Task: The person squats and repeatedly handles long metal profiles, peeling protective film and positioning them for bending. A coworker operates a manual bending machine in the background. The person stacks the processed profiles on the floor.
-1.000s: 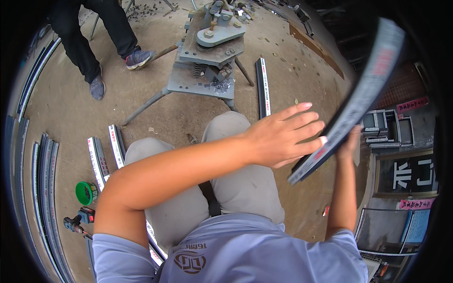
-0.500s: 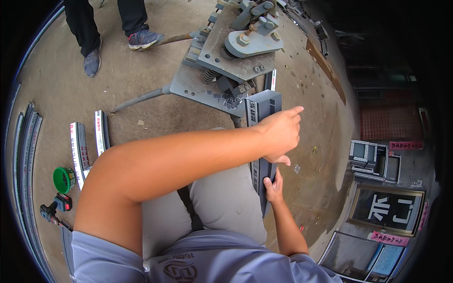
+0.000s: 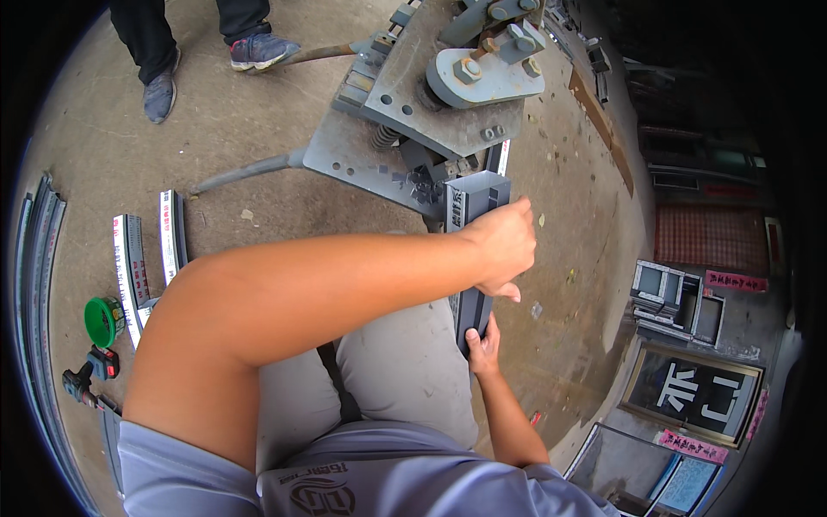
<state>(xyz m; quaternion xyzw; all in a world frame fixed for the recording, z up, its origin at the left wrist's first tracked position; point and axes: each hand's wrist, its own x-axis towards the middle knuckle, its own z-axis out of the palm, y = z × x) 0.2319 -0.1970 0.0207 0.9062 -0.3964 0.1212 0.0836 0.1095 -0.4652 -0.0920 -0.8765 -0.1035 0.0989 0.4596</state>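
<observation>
A dark grey aluminium profile (image 3: 469, 314) with a hollow open end and a printed film strip along one side stands lengthwise before me. My left arm reaches across my lap, and my left hand (image 3: 501, 246) is closed over the profile's upper part, its fingers partly hidden. Lower down, my right hand (image 3: 483, 347) grips the profile's near end, thumb on top. The profile's far end is beside a steel punching press (image 3: 405, 116) with bolted links and a spring. Small dark metal offcuts (image 3: 422, 184) lie on the press's lower plate.
Film-covered profiles (image 3: 127, 263) lie on the left, near a green tub (image 3: 102, 322) and a cordless drill (image 3: 86, 376). Longer profiles (image 3: 39, 267) line the far left. Another person's shoes (image 3: 263, 51) are beyond the press legs. Framed panels (image 3: 689, 392) stand at right.
The view has shifted slightly. The profile's near end and my right hand have moved left. My left index finger, stuck out before, is now more curled in.
</observation>
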